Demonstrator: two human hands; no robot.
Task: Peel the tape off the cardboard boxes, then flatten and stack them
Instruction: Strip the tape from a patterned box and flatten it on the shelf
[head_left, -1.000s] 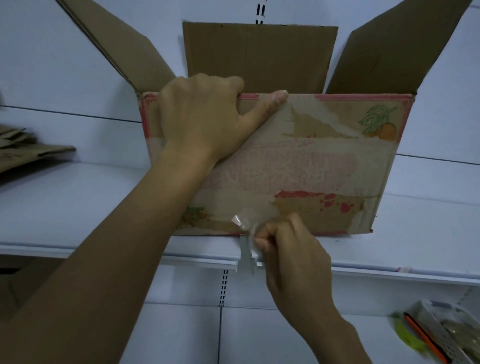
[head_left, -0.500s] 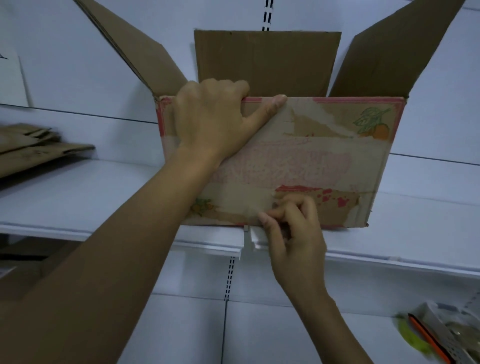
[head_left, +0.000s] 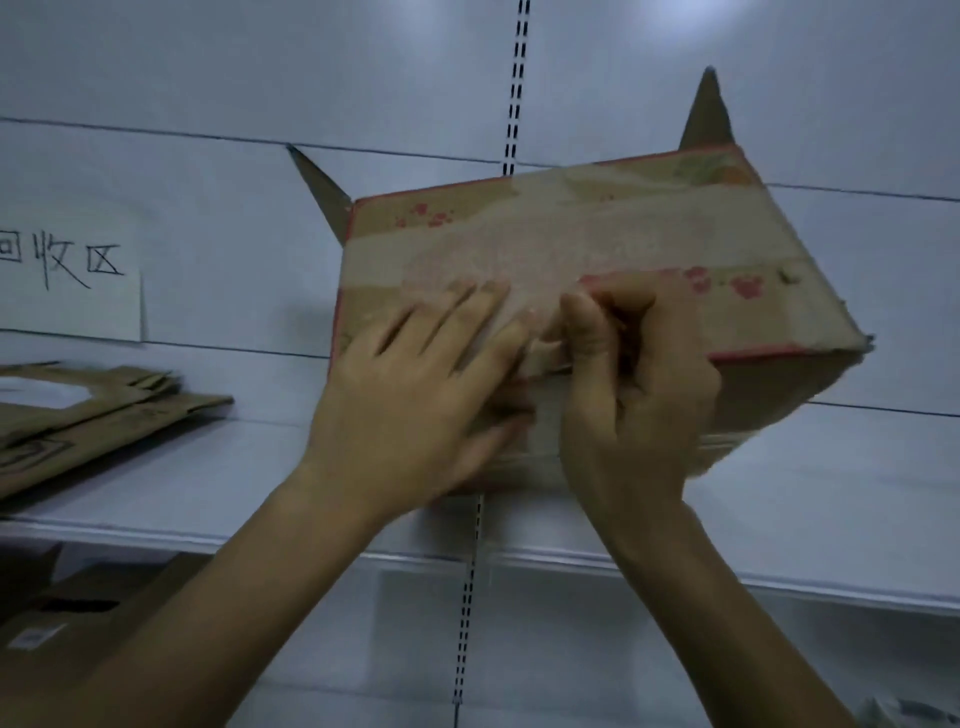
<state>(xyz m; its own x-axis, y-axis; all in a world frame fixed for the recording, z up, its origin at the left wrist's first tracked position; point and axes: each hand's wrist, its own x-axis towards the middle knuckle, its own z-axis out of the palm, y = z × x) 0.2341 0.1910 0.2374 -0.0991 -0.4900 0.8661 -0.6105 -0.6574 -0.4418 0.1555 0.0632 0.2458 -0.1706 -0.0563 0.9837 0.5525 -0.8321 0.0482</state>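
Note:
A brown cardboard box (head_left: 597, 228) with red print and worn tape lies tipped away from me on the white shelf (head_left: 234, 467), its taped face turned up and two flap tips sticking up behind it. My left hand (head_left: 415, 400) lies flat on the near part of that face, fingers straight. Just to its right, my right hand (head_left: 623, 374) has its fingers curled at the box's near edge, pinching at the tape there. The tape itself is hard to make out under the fingers.
Flattened cardboard pieces (head_left: 88, 421) are stacked on the shelf at the left. A paper sign (head_left: 67, 265) with handwritten characters hangs on the white back wall. Darker boxes (head_left: 62, 623) sit below the shelf at lower left.
The box has been tipped back from upright, so its taped face now points up. My left hand left the top rim and lies flat on that face. My right hand moved up along the edge.

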